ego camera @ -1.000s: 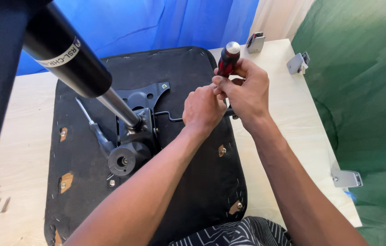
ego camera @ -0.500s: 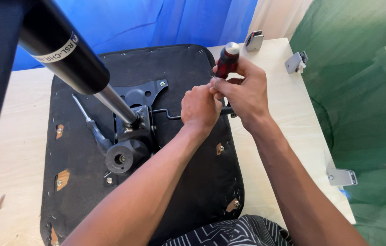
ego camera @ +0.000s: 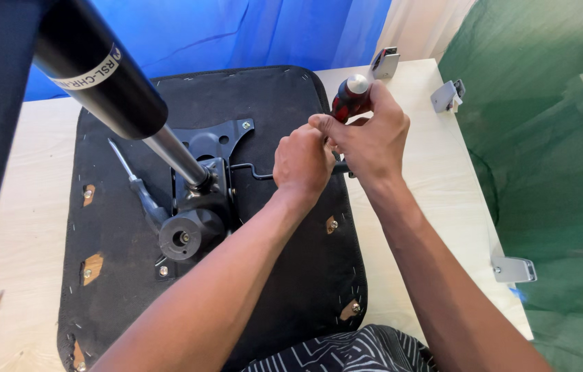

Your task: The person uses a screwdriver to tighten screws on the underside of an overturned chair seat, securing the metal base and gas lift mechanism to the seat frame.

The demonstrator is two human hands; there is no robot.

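The right hand [ego camera: 374, 138] is closed around the red-and-black handle of a screwdriver [ego camera: 350, 96], which stands near upright with its pale cap uppermost; the left hand [ego camera: 302, 162] is curled into a narrow grip just beside it, fingertips touching the right hand low on the tool (the shaft and tip are hidden behind the knuckles, so what the left fingers pinch cannot be told). Compared with half a second and a full second earlier, both hands sit in the same grouping over the same right-hand part of the seat [ego camera: 284, 275]; the handle has changed little in tilt, which suggests work continuing at one fastening point rather than a shift to another. The hands rest over the thin bent lever [ego camera: 250, 170] running out from the black mechanism plate [ego camera: 212, 148]; the gas cylinder [ego camera: 109, 76] rises from that plate toward the camera. The seat lies upside down on a pale table [ego camera: 23, 172]; grey brackets [ego camera: 514, 269] lie well apart along the table's right edge.
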